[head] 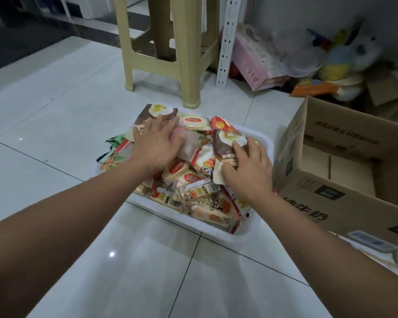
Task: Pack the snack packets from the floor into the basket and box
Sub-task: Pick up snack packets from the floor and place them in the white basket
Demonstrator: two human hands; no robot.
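Basket (251, 230) heaped w/ packets (193, 180); box (326, 200) on rt open, roomy.

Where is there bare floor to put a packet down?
Bare tile lies in front of the basket and far left, toward the stool. Crowded: the heaped basket, its left edge with spilled packets, and the corner behind the box.

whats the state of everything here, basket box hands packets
basket, heaped with packets above its rim
box, open on top, no packets visible inside
left hand, flat, pressing on the pile
right hand, resting on a brown packet
green packets, outside the basket, by its left side
stool, upright
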